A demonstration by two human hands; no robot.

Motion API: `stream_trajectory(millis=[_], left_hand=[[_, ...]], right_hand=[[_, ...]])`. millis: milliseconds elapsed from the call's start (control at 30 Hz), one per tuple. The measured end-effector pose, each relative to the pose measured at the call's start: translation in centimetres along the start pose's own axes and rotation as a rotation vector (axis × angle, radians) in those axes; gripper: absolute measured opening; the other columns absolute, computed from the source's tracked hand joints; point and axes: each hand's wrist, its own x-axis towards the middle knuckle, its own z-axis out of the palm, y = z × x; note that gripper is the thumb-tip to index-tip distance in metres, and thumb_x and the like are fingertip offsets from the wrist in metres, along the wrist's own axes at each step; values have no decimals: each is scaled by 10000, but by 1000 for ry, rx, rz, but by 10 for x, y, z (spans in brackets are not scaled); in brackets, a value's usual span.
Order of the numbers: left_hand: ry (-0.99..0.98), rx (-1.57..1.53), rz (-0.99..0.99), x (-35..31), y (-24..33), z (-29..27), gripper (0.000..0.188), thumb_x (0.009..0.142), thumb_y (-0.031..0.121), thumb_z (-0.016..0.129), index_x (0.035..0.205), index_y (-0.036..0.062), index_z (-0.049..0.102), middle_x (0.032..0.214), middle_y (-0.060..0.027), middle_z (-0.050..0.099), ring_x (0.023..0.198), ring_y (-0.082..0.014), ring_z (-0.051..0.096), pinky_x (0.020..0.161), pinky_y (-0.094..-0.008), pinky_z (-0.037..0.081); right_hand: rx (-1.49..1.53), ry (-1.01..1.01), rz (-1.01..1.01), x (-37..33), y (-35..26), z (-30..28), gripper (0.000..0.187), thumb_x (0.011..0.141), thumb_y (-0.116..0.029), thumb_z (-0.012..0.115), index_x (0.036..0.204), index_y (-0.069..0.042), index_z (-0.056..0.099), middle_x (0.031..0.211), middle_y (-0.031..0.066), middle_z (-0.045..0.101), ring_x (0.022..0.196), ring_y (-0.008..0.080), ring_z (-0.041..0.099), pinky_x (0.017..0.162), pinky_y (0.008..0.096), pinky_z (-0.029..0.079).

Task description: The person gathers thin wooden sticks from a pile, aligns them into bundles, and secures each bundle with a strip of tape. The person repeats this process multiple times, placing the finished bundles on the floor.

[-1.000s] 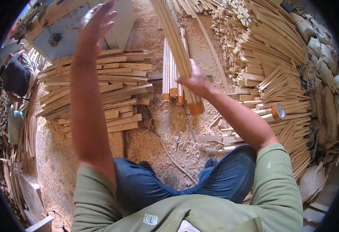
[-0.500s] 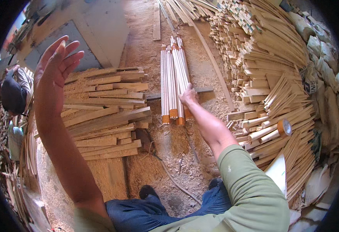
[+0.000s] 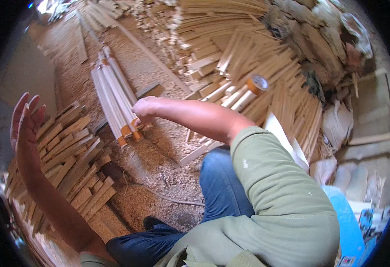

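Bundles of slim pale wooden rods point(image 3: 115, 95), bound near their ends with orange-brown tape, lie side by side on the sawdust-covered floor. At the right edge of the bundles, close to their near end, is my right hand point(image 3: 145, 109), bent downward at the wrist. Its fingers are mostly hidden beneath it, so its grip does not show. My left hand point(image 3: 27, 122) is raised at the left with its fingers stretched out and nothing in it. Below it spreads a stack of short wooden boards point(image 3: 77, 160).
A roll of orange-brown tape point(image 3: 257, 84) rests on round poles at the right. Large piles of wooden strips point(image 3: 230, 49) fill the far right, with sacks point(image 3: 306, 44) beyond. A cable point(image 3: 168, 198) crosses the sawdust near my feet. A bright blue object point(image 3: 344, 218) stands lower right.
My view has swung to the right, so the bundles and boards appear farther left. My right hand now shows bent over the bundles' right side. My left hand stays raised and spread.
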Motion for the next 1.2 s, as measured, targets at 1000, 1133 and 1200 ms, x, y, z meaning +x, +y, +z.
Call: stream_trajectory(millis=[1000, 1133, 1200], left_hand=[[-245, 346, -199, 36, -67, 93, 625, 1109, 472, 601, 1616, 119, 505, 1562, -154, 602, 1460, -289, 571, 1260, -456, 414], [-310, 251, -209, 37, -72, 112, 607, 1105, 449, 621, 1602, 116, 519, 1544, -151, 614, 1416, -276, 604, 1233, -433, 433], [-324, 147, -293, 38, -74, 123, 603, 1101, 441, 631, 1595, 112, 525, 1530, -150, 622, 1395, -269, 617, 1217, -423, 442]], right_hand=[[731, 72, 1488, -646, 371, 347, 468, 984, -375, 733, 1160, 58, 757, 836, 227, 728, 609, 340, 692, 520, 512, 554], [888, 335, 1476, -644, 387, 391, 482, 938, -357, 769, 1182, 59, 762, 969, 215, 758, 781, 325, 736, 677, 461, 595], [899, 468, 1477, -639, 397, 408, 510, 892, -330, 801, 1214, 63, 757, 1073, 215, 771, 943, 325, 756, 834, 421, 610]])
